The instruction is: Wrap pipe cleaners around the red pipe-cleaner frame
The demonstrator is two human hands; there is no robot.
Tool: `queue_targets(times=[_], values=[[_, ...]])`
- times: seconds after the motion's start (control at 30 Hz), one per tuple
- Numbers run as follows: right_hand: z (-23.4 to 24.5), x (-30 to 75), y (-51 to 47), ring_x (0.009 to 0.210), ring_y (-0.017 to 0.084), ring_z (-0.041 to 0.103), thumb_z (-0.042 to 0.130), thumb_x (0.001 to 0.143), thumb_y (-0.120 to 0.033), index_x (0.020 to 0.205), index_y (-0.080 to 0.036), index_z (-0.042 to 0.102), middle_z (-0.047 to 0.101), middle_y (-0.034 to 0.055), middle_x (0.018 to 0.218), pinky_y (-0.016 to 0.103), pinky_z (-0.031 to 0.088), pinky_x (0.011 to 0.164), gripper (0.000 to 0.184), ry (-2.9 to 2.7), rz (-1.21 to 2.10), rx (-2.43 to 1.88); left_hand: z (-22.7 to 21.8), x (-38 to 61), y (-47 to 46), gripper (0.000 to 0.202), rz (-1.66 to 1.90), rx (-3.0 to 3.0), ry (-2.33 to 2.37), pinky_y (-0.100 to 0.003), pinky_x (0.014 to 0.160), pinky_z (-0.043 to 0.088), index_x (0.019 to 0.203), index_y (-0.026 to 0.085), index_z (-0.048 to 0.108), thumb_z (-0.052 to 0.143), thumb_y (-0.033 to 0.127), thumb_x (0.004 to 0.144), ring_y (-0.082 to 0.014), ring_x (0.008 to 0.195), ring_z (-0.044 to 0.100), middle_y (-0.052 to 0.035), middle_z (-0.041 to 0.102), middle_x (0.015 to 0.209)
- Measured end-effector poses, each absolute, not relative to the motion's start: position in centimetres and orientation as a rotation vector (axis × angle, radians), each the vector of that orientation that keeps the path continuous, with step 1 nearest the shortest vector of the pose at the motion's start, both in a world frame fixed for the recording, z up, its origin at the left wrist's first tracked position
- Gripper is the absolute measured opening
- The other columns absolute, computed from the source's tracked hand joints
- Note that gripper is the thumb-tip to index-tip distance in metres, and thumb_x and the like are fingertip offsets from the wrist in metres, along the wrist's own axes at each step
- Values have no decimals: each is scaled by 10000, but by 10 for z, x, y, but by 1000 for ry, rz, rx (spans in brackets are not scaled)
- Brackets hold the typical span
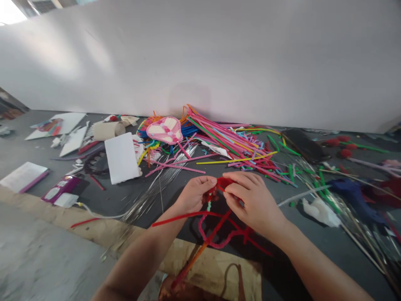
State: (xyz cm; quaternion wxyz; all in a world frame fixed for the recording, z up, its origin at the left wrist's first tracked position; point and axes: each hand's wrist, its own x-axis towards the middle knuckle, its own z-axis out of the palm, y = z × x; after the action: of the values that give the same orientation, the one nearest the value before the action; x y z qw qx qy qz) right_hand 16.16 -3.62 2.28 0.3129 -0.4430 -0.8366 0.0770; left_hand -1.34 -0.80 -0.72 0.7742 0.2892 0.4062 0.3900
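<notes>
My left hand (196, 193) and my right hand (247, 196) meet above the table's front part, both pinching a red pipe cleaner (223, 183) between them. The fingers of each hand are closed, and the exact grip is partly hidden. Below hangs a chain of pipe cleaners: a pale green piece (209, 205), a magenta curved piece (219, 246) and an orange stem (196, 259). A long red pipe cleaner (178, 218) passes across my left forearm. More red strands lie beneath my right hand.
Behind my hands lies a pile of pink and coloured pipe cleaners (232, 142) beside a pink heart-shaped piece (166, 129). Silver wires (156, 184), a white card (122, 159) and a purple box (61, 188) are left. A blue glue gun (354, 194) and white fluff (321, 212) sit right.
</notes>
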Motion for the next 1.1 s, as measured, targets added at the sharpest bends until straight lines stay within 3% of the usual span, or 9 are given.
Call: queue_targets(times=[0.23,0.57,0.7,0.77,0.9,0.97,1.1], values=[[23,170,-32,935,196,642,486,870,-179,894,-206,608,697,73,1008,350,495,831,127,-2159,234,-1156,1,-12,-15,294,935,678,789,-270,683,515,881,149,609,768,207,641,-102,621,606,2,634,730],[28,160,-37,889,186,650,493,882,-194,836,-227,654,715,35,994,353,442,806,171,-2221,-7,-1116,-4,-5,-16,224,974,1019,1058,-224,603,459,793,146,699,766,233,597,-119,618,585,-22,674,713],[30,154,-40,929,192,634,529,864,-183,846,-252,668,711,20,998,360,424,828,156,-2213,-15,-1093,-7,-8,-21,125,1030,1304,1174,-232,653,445,765,186,719,725,213,643,-147,680,586,-21,683,746],[28,159,-38,1011,216,609,550,862,-239,953,-253,657,693,42,1059,377,429,870,142,-2182,71,-1137,-5,-9,-22,59,1077,1435,1273,-224,659,430,735,202,717,698,224,684,-147,686,579,-14,679,727],[17,177,-27,1041,247,614,565,837,-365,1247,-201,504,638,108,1175,403,494,850,445,-2062,467,-1379,2,-8,-23,95,1121,1408,1327,-214,610,423,701,196,684,689,290,715,-137,620,589,-8,664,657],[12,184,-22,981,232,650,565,830,-353,1256,-204,494,665,90,1134,381,520,811,457,-2049,725,-1434,4,-8,-22,124,1116,1322,1312,-215,585,431,738,189,670,686,311,722,-138,592,606,-6,661,632],[11,187,-17,971,204,655,529,845,-270,1112,-242,609,693,28,1083,346,513,835,280,-2065,990,-1339,3,-11,-18,222,1040,1205,1279,-216,558,442,835,157,682,685,352,729,-143,580,622,-21,671,622]])
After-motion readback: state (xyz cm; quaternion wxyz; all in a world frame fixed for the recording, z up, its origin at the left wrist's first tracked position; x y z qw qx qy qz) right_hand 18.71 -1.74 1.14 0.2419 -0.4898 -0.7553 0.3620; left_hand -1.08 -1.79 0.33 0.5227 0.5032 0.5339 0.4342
